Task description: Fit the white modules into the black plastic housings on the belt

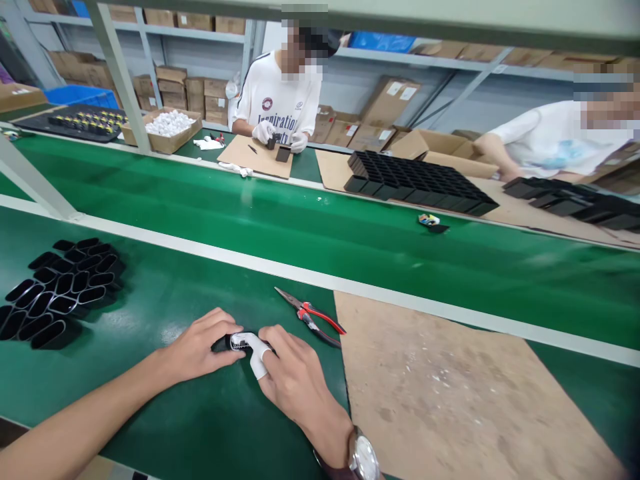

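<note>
My left hand (207, 343) pinches the left end of a small black part (220, 343) just above the green table. Against the part's right end is my right hand (293, 377), with white coverings (257, 350) on its thumb and a finger. Its fingers close round that end, which they partly hide. Small light-coloured details show at the part's opening between the hands. Pliers with red and black handles (313, 317) lie open just beyond my right hand, beside a worn brown board (430, 380).
Several black oval tubes (63, 287) stand at the left. A white rail (210, 253) separates my table from a green belt (280, 213). Across it, a person in white gloves (280, 100) handles black parts near a black tray block (415, 180); another person sits right.
</note>
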`<action>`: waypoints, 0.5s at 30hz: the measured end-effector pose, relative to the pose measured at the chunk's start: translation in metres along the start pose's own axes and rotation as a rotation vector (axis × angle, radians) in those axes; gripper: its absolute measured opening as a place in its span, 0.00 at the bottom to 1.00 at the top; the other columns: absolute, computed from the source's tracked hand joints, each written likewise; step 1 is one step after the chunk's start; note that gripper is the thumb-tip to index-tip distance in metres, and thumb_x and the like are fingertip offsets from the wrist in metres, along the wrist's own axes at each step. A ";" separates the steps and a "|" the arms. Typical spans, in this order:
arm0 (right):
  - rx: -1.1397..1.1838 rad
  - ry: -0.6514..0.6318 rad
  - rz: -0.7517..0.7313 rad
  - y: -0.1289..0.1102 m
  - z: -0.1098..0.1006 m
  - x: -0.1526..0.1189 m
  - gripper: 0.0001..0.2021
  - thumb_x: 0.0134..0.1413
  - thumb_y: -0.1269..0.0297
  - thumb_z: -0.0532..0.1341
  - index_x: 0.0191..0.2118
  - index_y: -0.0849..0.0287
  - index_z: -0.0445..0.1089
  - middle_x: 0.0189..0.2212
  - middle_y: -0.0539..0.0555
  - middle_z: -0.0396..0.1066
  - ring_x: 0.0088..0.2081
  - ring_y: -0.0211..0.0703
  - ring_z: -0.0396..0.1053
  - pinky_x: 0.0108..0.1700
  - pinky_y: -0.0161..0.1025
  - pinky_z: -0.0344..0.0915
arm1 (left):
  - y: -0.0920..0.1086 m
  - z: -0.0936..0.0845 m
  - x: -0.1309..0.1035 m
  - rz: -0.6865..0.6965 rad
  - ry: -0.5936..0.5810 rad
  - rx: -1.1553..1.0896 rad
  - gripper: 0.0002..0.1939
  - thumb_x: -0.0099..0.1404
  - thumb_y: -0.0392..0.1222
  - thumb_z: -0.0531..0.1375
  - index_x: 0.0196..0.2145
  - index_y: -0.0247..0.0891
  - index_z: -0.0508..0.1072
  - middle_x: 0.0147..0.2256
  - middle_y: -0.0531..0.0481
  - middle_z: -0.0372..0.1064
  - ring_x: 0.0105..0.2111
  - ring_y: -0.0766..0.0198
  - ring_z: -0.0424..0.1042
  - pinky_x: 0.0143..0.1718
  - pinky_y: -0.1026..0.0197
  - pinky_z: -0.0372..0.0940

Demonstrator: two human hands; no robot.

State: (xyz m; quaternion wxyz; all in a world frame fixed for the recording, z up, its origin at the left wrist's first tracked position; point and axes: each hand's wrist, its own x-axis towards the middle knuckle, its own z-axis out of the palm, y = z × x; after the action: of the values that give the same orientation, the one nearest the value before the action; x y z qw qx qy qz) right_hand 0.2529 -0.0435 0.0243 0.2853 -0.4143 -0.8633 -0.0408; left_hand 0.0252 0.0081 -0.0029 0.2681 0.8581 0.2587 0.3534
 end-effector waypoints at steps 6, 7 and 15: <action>-0.064 -0.032 -0.036 -0.002 -0.006 0.003 0.14 0.53 0.83 0.53 0.25 0.56 0.62 0.36 0.56 0.68 0.33 0.46 0.63 0.28 0.44 0.56 | 0.000 0.000 0.000 -0.027 -0.027 -0.008 0.15 0.73 0.41 0.65 0.56 0.39 0.73 0.43 0.43 0.75 0.42 0.56 0.75 0.44 0.54 0.72; -0.058 -0.024 -0.027 -0.001 -0.007 0.002 0.14 0.54 0.82 0.54 0.26 0.56 0.63 0.36 0.57 0.68 0.34 0.46 0.63 0.28 0.44 0.56 | 0.000 0.000 0.000 -0.031 -0.033 -0.005 0.15 0.73 0.41 0.65 0.56 0.39 0.73 0.43 0.42 0.75 0.42 0.56 0.75 0.44 0.54 0.72; -0.146 0.048 0.184 0.024 0.010 -0.010 0.13 0.58 0.82 0.54 0.41 0.60 0.71 0.42 0.59 0.71 0.36 0.49 0.69 0.35 0.45 0.66 | 0.003 -0.006 -0.002 -0.101 -0.027 0.013 0.23 0.70 0.44 0.69 0.59 0.42 0.69 0.49 0.43 0.74 0.47 0.55 0.76 0.48 0.53 0.74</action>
State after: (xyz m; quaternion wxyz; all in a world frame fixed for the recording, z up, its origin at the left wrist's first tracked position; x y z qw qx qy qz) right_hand 0.2706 -0.0319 0.0063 0.2775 -0.5106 -0.8091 -0.0873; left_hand 0.0203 0.0063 0.0018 0.2835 0.8503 0.3006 0.3260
